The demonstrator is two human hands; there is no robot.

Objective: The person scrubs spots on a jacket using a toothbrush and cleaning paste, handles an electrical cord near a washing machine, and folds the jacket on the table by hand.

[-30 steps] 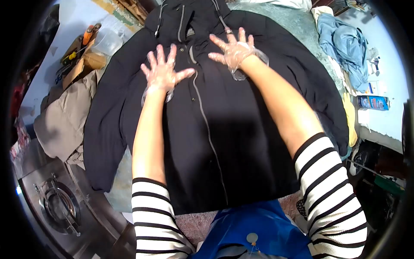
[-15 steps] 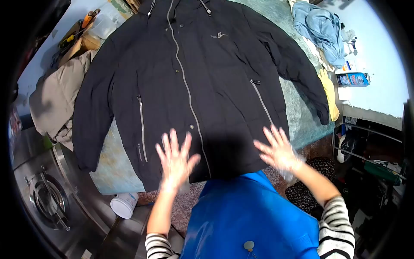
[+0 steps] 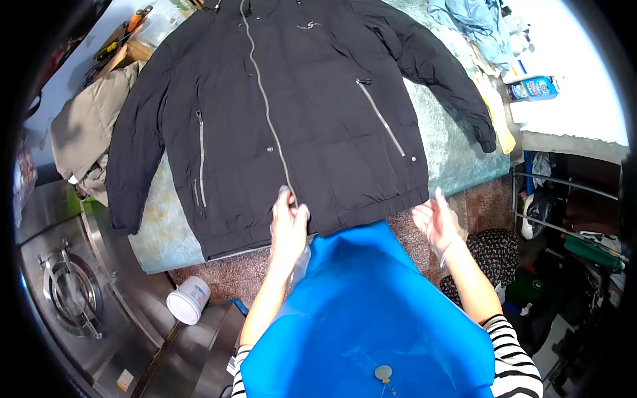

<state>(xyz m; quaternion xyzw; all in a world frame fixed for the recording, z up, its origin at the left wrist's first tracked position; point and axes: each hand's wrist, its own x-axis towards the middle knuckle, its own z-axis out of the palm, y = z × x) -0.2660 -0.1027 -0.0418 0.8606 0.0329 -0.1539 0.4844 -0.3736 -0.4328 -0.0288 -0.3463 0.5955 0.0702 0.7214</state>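
A black padded jacket (image 3: 325, 146) lies front up on the table, its long front zipper done up and its hem towards me. My left hand (image 3: 288, 232), in a clear plastic glove, is at the lower end of the front zipper. Its fingers are bent together on the jacket's edge there. Beside the hem's right corner is my right hand (image 3: 439, 224), also in a clear glove. That hand is open, thumb and fingers apart, with nothing visible in it. A blue apron (image 3: 371, 305) covers my front below the hem.
The green table (image 3: 458, 169) shows around the jacket. A beige garment (image 3: 93, 126) hangs at the left. At the right are a yellow glove (image 3: 497, 119), a blue can (image 3: 533, 88) and a light blue garment (image 3: 474, 30). A white bucket (image 3: 188, 302) stands below left.
Both hands were spread flat above the jacket. My left hand has moved to the zipper's lower end and bent its fingers. My right hand has dropped to the hem's corner. The view has shifted.
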